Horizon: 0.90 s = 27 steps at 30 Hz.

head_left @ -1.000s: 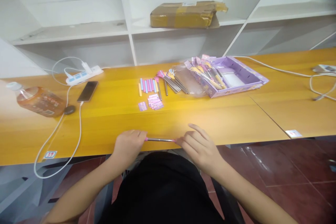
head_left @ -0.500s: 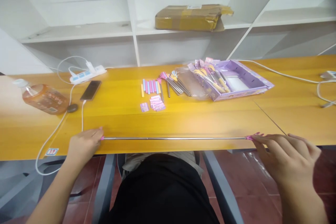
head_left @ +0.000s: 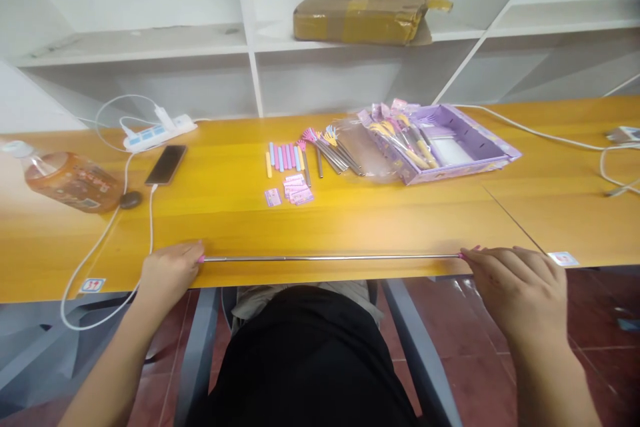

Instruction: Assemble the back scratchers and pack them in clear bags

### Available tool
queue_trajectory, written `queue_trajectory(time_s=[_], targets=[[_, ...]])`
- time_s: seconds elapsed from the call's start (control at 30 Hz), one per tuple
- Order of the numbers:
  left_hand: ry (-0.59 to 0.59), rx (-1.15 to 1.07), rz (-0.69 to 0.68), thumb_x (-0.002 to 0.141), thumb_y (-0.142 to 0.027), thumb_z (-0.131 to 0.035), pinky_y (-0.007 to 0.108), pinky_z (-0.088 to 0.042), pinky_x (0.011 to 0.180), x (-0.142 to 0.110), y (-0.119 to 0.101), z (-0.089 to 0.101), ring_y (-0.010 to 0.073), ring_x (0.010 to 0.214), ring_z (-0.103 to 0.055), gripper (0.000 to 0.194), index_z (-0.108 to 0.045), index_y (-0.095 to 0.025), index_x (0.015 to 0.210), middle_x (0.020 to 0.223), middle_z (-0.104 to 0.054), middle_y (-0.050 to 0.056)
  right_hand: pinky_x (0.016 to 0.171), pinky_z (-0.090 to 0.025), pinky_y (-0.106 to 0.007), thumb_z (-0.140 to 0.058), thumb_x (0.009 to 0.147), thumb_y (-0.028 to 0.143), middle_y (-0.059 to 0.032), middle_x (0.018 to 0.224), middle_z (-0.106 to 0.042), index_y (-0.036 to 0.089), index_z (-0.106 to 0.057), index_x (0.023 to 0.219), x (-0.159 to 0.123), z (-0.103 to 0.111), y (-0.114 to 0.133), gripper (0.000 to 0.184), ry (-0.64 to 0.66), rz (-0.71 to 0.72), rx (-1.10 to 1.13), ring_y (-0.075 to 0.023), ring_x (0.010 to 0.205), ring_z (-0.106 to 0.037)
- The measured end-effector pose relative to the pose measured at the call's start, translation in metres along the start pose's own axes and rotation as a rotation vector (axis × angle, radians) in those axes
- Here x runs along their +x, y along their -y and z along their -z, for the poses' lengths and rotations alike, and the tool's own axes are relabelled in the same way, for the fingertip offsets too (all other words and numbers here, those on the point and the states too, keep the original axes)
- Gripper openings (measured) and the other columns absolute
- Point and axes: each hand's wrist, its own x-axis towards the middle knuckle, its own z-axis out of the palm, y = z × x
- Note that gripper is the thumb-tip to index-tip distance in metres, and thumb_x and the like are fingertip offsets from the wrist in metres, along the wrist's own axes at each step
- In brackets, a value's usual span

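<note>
A telescopic back scratcher (head_left: 330,258) stretches level across the front of the table, its thin metal rod drawn out long. My left hand (head_left: 170,271) is closed around its pink handle end. At the other end, my right hand (head_left: 520,287) is closed on the pink claw head, mostly hidden by the fingers. Beyond the rod lie several back scratchers (head_left: 330,152) with pink, blue and yellow claws and short metal rods. Beside them is a row of pastel handle tubes (head_left: 285,157), with small pink printed cards (head_left: 296,189) in front.
A purple box (head_left: 450,140) holds several bagged back scratchers, with clear plastic bags (head_left: 367,153) at its left. To the left are a phone (head_left: 167,165), a power strip (head_left: 160,133), white cables and a large bottle (head_left: 75,180). A taped carton (head_left: 360,17) sits on the shelf.
My hands have moved far apart, and the back scratcher between them has gone from short to long. Since half a second ago they have come slightly closer together.
</note>
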Motion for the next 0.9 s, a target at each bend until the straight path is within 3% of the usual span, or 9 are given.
queue_trajectory(time_s=[0.17, 0.27, 0.33, 0.43, 0.53, 0.63, 0.77, 0.9], targets=[[0.117, 0.010, 0.040, 0.093, -0.019, -0.054, 0.033, -0.034, 0.056, 0.003, -0.006, 0.009, 0.0283, 0.064, -0.071, 0.024, -0.070, -0.023, 0.076, 0.068, -0.074, 0.008, 0.084, -0.050, -0.036, -0.076, 0.102, 0.022, -0.0024, 0.083, -0.080, 0.026, -0.082, 0.097, 0.002, 0.002, -0.005, 0.009, 0.009, 0.006, 0.065, -0.0233, 0.083, -0.069], [0.148, -0.022, 0.025, 0.094, -0.018, -0.054, 0.032, -0.036, 0.056, 0.010, -0.021, 0.014, 0.0287, 0.064, -0.072, 0.024, -0.073, -0.021, 0.079, 0.068, -0.074, 0.010, 0.087, -0.052, -0.037, -0.077, 0.102, 0.020, -0.0025, 0.086, -0.080, 0.025, -0.082, 0.100, 0.012, 0.003, 0.006, 0.008, 0.014, 0.081, 0.077, -0.0225, 0.084, -0.069], [0.166, -0.018, 0.013, 0.095, -0.017, -0.054, 0.032, -0.039, 0.057, 0.020, -0.041, 0.017, 0.0295, 0.068, -0.075, 0.025, -0.074, -0.020, 0.081, 0.071, -0.075, 0.011, 0.092, -0.053, -0.037, -0.076, 0.102, 0.016, -0.0031, 0.089, -0.080, 0.023, -0.080, 0.105, 0.025, 0.002, 0.025, 0.009, 0.043, 0.137, 0.108, -0.0220, 0.086, -0.069], [0.193, 0.033, 0.108, 0.100, -0.015, -0.050, 0.034, -0.046, 0.060, 0.039, -0.085, 0.023, 0.0325, 0.073, -0.078, 0.032, -0.076, -0.017, 0.081, 0.072, -0.075, 0.013, 0.089, -0.053, -0.034, -0.070, 0.104, 0.010, -0.0046, 0.092, -0.077, 0.021, -0.079, 0.111, 0.052, -0.004, 0.064, 0.015, 0.038, 0.177, 0.178, -0.0221, 0.091, -0.068], [0.294, -0.050, 0.075, 0.104, -0.015, -0.050, 0.037, -0.054, 0.066, 0.063, -0.132, 0.030, 0.0344, 0.083, -0.082, 0.031, -0.080, -0.014, 0.093, 0.084, -0.081, 0.016, 0.095, -0.053, -0.036, -0.065, 0.106, 0.007, -0.0058, 0.097, -0.076, 0.022, -0.076, 0.121, 0.081, -0.013, 0.105, 0.024, 0.050, 0.246, 0.284, -0.0240, 0.100, -0.066], [0.425, -0.132, 0.050, 0.103, -0.010, -0.052, 0.040, -0.061, 0.072, 0.084, -0.163, 0.035, 0.0360, 0.091, -0.084, 0.029, -0.081, -0.012, 0.104, 0.093, -0.083, 0.018, 0.096, -0.051, -0.039, -0.062, 0.107, 0.006, -0.0070, 0.096, -0.074, 0.020, -0.074, 0.123, 0.103, -0.018, 0.146, 0.025, 0.030, 0.321, 0.344, -0.0255, 0.100, -0.063], [0.527, -0.114, 0.050, 0.099, -0.005, -0.055, 0.050, -0.067, 0.078, 0.094, -0.177, 0.033, 0.0416, 0.095, -0.084, 0.028, -0.080, -0.009, 0.110, 0.095, -0.082, 0.022, 0.082, -0.046, -0.037, -0.060, 0.109, 0.007, -0.0073, 0.087, -0.068, 0.016, -0.074, 0.114, 0.115, -0.023, 0.192, 0.017, 0.075, 0.399, 0.355, -0.0249, 0.089, -0.057], [0.539, -0.073, 0.046, 0.096, -0.001, -0.056, 0.055, -0.068, 0.079, 0.085, -0.176, 0.019, 0.0428, 0.095, -0.084, 0.030, -0.080, -0.008, 0.113, 0.094, -0.081, 0.023, 0.074, -0.041, -0.038, -0.062, 0.109, 0.008, -0.0066, 0.082, -0.064, 0.012, -0.074, 0.107, 0.109, -0.034, 0.214, 0.012, 0.083, 0.382, 0.395, -0.0235, 0.081, -0.051]])
